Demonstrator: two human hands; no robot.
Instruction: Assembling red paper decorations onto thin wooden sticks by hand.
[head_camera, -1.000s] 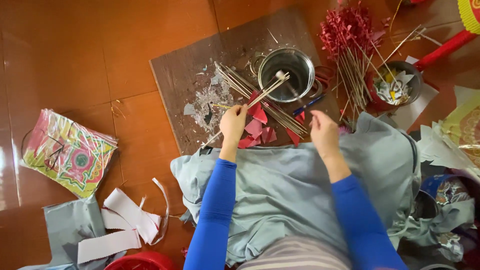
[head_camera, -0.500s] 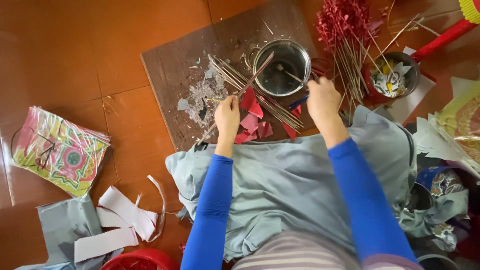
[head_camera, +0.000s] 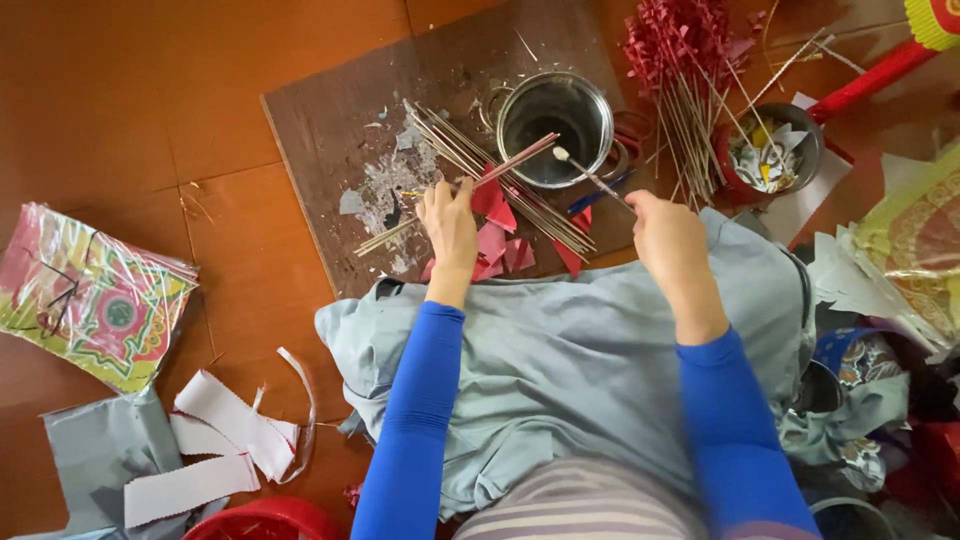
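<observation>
My left hand (head_camera: 449, 222) pinches a thin bamboo stick (head_camera: 520, 160) with a red paper piece (head_camera: 487, 197) against it, over a brown wooden board (head_camera: 330, 130). My right hand (head_camera: 668, 232) holds a small glue brush (head_camera: 585, 173) whose white tip points at the rim of a round metal pot (head_camera: 555, 125). A bundle of bare sticks (head_camera: 470, 160) lies on the board between the hands. More red paper pieces (head_camera: 500, 250) sit by my left wrist. Both arms wear blue sleeves, and grey cloth (head_camera: 570, 350) covers my lap.
Finished sticks with red paper tops (head_camera: 685, 50) are piled at the back right beside a bowl of scraps (head_camera: 768, 155). A colourful patterned packet (head_camera: 90, 295) lies at the left, with white paper strips (head_camera: 215, 440) and a red bowl's rim (head_camera: 265, 520) near me.
The right hand has drawn the brush out of the pot toward me. The left hand has lifted one stick with a red piece. The camera view shifted slightly.
</observation>
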